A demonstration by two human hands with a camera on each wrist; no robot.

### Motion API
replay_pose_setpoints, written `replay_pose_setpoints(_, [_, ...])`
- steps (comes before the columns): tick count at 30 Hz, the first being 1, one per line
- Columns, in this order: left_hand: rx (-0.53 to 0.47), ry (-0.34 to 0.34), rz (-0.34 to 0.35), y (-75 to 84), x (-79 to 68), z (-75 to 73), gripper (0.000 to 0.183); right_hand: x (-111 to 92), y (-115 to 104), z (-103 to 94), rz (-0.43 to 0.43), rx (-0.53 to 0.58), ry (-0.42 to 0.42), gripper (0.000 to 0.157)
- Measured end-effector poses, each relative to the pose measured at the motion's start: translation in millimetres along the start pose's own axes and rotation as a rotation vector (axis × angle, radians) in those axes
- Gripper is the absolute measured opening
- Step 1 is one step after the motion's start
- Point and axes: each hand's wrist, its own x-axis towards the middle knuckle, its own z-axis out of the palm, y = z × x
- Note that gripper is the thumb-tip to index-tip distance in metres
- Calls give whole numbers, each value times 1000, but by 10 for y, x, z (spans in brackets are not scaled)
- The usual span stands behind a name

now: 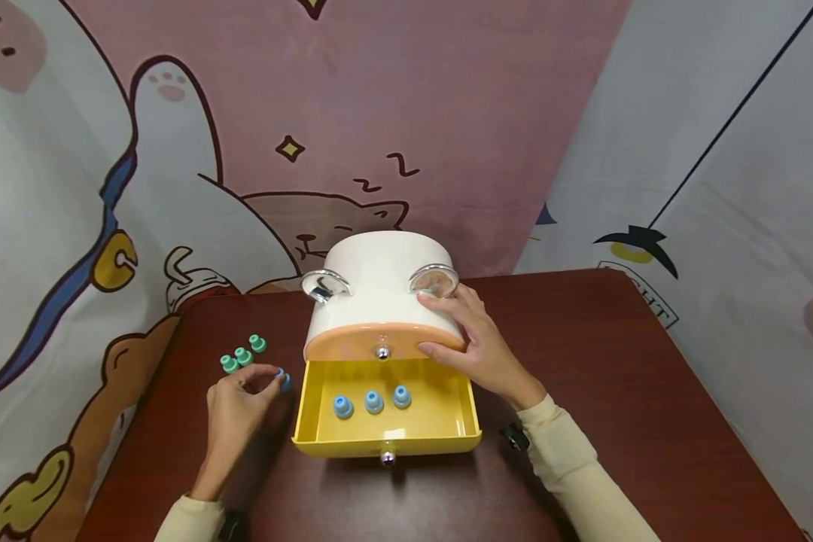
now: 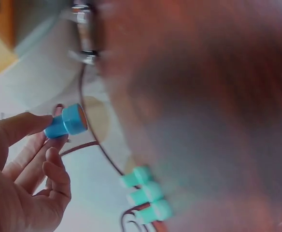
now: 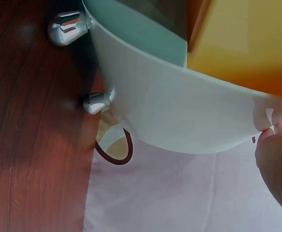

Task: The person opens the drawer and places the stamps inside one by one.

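Between its thumb and fingertips my left hand (image 1: 237,406) pinches a small blue stepped plug (image 2: 73,121), raised left of the yellow drawer. That drawer (image 1: 339,449) is pulled out from a white rounded box (image 1: 388,271), and three blue plugs (image 1: 374,402) stand in a row inside it. My right hand (image 1: 477,342) rests on the box's right side, thumb on the orange upper drawer front (image 1: 345,342), another finger near the silver loop. The upper drawer is closed. Three green plugs (image 1: 244,356) stand on the table just beyond my left hand.
Two silver loops (image 1: 433,279) stick out from the top of the box, and each drawer has a round silver knob (image 1: 388,458). The dark red wooden table (image 1: 610,391) backs onto a cartoon-printed cloth (image 1: 447,105).
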Motion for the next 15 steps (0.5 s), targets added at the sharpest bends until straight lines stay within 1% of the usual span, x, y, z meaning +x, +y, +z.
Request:
replay_pose_setpoints(6, [-77,106,60,282,-66,-141,19,0,2,-7,1,1,-2,71])
replay_pose_setpoints(9, [-116,144,60,408,-75,-225,19,0,-6,-9,4,9,-2,71])
replay_pose_setpoints(13, [-143,190,48,559,-97,-329,19,0,-10,-11,2,12,-1,72])
replay_pose_setpoints(15, [-161,208,55,634,-114,-368,20,1,-7,-10,1,13,-2,71])
